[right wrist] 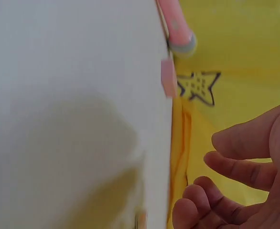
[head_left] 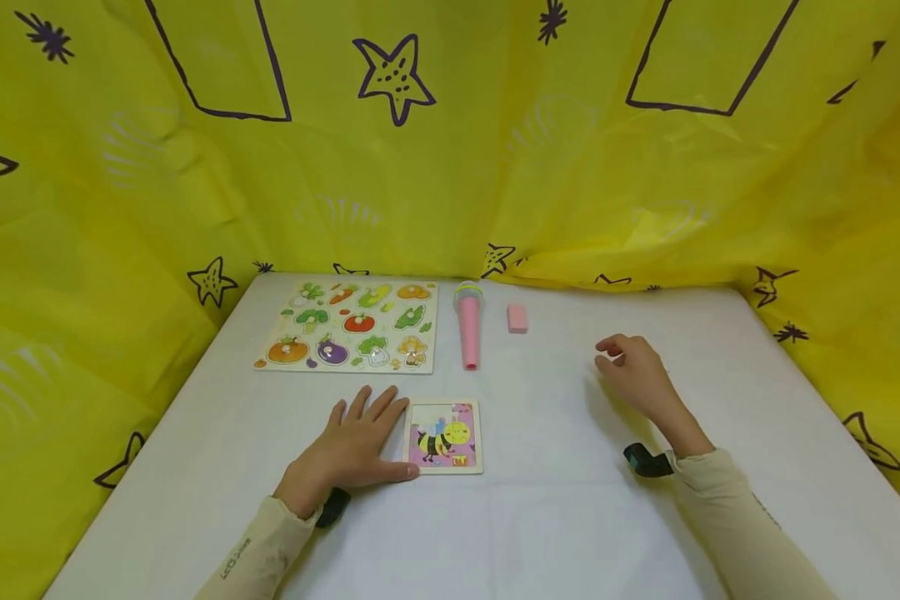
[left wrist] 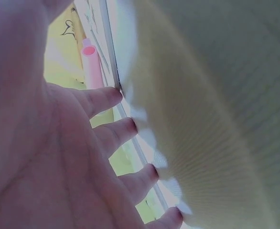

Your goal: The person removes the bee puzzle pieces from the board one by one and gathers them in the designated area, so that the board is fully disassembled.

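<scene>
A small square bee picture puzzle in a pale frame lies on the white table, with a whitish patch at its upper left. Beside it my left hand rests with fingers spread; the thumb touches the lower left corner and the index fingertip is at the upper left one. In the left wrist view the left palm and extended fingers show. Over the right part of the table hovers my right hand, its fingers loosely bent. Nothing shows between the right hand's thumb and fingers in the right wrist view.
Behind the left hand lies a vegetable knob-puzzle board. A pink toy microphone and a small pink block lie to its right. Yellow patterned cloth hangs around the back and sides of the white table.
</scene>
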Available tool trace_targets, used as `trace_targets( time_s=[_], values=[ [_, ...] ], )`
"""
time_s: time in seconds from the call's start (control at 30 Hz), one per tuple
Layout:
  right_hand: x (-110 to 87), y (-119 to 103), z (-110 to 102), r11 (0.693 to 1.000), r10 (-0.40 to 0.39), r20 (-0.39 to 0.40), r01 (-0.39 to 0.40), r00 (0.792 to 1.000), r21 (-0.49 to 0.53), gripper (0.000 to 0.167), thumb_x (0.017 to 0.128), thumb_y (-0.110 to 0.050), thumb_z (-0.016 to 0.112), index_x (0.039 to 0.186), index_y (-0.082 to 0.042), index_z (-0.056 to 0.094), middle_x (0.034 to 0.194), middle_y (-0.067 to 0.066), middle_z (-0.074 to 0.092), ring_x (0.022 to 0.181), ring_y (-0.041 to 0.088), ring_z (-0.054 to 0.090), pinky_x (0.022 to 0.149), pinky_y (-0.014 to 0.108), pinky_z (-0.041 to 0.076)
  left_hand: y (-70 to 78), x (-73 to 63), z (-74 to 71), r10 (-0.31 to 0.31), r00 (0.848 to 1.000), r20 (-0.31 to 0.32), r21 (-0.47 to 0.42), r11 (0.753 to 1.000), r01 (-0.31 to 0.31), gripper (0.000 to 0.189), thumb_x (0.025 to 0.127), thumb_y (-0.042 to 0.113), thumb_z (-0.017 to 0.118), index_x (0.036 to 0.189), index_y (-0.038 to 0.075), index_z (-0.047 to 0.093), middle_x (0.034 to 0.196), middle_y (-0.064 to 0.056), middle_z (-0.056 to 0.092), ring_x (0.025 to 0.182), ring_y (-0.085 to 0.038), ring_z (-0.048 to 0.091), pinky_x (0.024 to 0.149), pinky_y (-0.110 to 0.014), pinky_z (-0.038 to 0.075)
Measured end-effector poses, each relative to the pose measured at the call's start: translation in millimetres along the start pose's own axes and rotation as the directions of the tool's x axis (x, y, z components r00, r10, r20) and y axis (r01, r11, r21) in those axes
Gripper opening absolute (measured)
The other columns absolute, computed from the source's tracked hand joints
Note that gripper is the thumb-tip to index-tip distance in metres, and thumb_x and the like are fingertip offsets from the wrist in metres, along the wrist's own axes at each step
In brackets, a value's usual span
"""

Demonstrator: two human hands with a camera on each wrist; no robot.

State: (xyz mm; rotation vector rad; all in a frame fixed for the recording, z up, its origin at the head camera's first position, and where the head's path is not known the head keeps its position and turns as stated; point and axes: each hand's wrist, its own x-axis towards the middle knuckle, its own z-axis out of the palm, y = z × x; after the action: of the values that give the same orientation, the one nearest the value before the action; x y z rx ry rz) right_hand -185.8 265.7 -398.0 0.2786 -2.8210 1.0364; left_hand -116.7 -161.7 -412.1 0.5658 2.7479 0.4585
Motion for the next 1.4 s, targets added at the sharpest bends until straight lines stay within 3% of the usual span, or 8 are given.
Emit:
trace_targets(
  time_s=[0.5,0.9,1.13,1.27,1.4],
  values=[
    [-9.6,-59,47,0.981,-0.169,0.092,0.158,0.981,0.110,0.020,0.102,-0.002,0.066,0.119,0.007,0.071,0.113,0.021,0.064,0.096,0.034,0.063,0.082,0.045,0.051,-1.7,0.4,2.5,0.004,1.000,-0.007,-0.008,1.000,-0.004,0.105,0.089,0.064,0.079,0.167,0.007,0.036,0.175,-0.016,0.024,0.160,-0.051,0.012,0.121,-0.076,0.009],
    [-9.3,-91,82,0.963,-0.235,0.194,0.202,0.952,0.177,0.017,0.099,-0.002,0.069,0.115,0.003,0.073,0.108,0.013,0.063,0.095,0.028,0.062,0.087,0.045,0.053,0.5,-0.7,1.7,0.003,1.000,-0.014,-0.020,1.000,-0.003,0.106,0.089,0.063,0.079,0.167,0.007,0.036,0.175,-0.015,0.024,0.160,-0.050,0.011,0.121,-0.076,0.008],
    [-10.9,-107,99,0.973,-0.187,0.281,0.138,0.941,0.185,0.014,0.098,-0.004,0.071,0.111,-0.002,0.075,0.105,0.008,0.061,0.095,0.025,0.060,0.084,0.041,0.053,1.1,0.3,2.1,-0.003,1.000,-0.009,-0.006,1.000,0.003,0.106,0.089,0.064,0.079,0.167,0.007,0.036,0.175,-0.015,0.025,0.159,-0.051,0.012,0.120,-0.076,0.009],
    [-11.3,-115,106,0.977,-0.179,0.330,0.128,0.927,0.171,0.013,0.098,-0.004,0.073,0.110,-0.003,0.075,0.102,0.006,0.059,0.094,0.022,0.058,0.082,0.038,0.053,2.2,0.9,1.1,-0.007,1.000,-0.011,-0.002,1.000,0.007,0.105,0.089,0.064,0.079,0.166,0.007,0.038,0.175,-0.015,0.026,0.159,-0.051,0.013,0.120,-0.076,0.010],
    [-11.3,-118,113,0.968,-0.244,0.370,0.203,0.896,0.149,0.013,0.096,-0.001,0.073,0.108,-0.002,0.075,0.101,0.005,0.057,0.093,0.020,0.056,0.083,0.035,0.052,1.6,0.3,0.7,-0.004,1.000,-0.017,0.002,1.000,0.004,0.104,0.089,0.063,0.080,0.165,0.006,0.038,0.175,-0.016,0.026,0.159,-0.052,0.014,0.120,-0.076,0.011]
  ],
)
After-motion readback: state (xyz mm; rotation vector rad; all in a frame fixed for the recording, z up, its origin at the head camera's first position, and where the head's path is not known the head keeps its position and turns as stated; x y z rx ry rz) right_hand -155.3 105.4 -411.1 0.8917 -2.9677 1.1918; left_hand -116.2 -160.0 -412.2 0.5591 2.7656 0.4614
